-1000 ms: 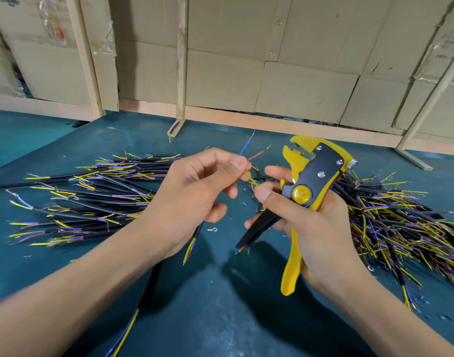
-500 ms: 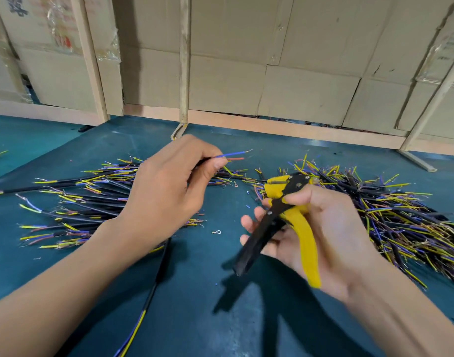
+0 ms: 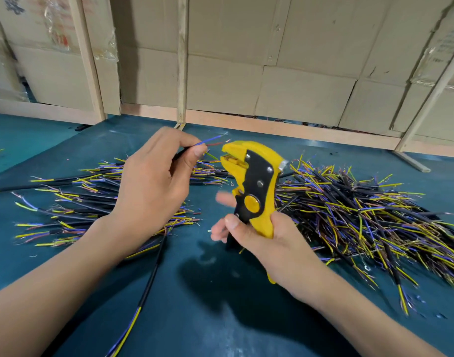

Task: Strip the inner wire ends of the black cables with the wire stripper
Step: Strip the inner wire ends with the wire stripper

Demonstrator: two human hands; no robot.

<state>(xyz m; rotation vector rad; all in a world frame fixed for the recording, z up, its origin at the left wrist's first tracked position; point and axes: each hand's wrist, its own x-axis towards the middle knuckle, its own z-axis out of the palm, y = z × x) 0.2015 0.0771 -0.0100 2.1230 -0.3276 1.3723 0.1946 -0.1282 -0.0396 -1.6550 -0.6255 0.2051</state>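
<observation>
Cable [image 3: 153, 274] pinched in left hand [image 3: 153, 181], wire ends [image 3: 210, 140] pointing right toward stripper [image 3: 251, 181] head just beside; right hand [image 3: 256, 238] grips the handles.

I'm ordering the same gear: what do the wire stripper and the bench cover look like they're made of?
The wire stripper looks like glossy yellow moulded plastic with a black plate, probably metal, fixed by shiny rivets; its toothed head looks plastic too. The bench cover looks like a matte teal rubber or vinyl mat, showing soft sheen and no weave.
</observation>
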